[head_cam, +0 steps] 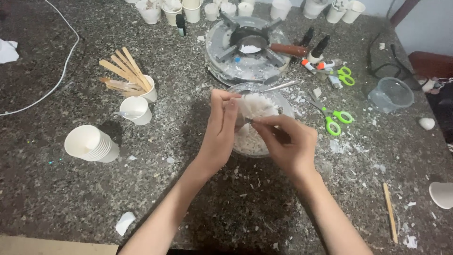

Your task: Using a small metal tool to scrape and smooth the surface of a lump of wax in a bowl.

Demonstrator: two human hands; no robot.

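Granite-patterned worktop (56, 189) is seen strewn with white flakes, and everything else is laid out on it. Far from the viewer, a round stove (247, 49) with a dark burner ring is set, and a row of small white cups (193, 10) is lined up behind it. Just below the stove, a clear bowl (278, 101) of white flakes is placed, with a metal spoon (273, 88) resting across its rim. Over the bowl, a white chunk (255, 105) is gripped by the left hand (219, 134), fingers closed on its left edge, while a small metal tool (250, 121) is pinched in the right hand (288, 144) against the chunk's underside. A stack of paper cups (92, 144) is lying on its side at left, near a cup of wooden sticks (127, 73). Green scissors (332, 117) are lying right of the bowl.
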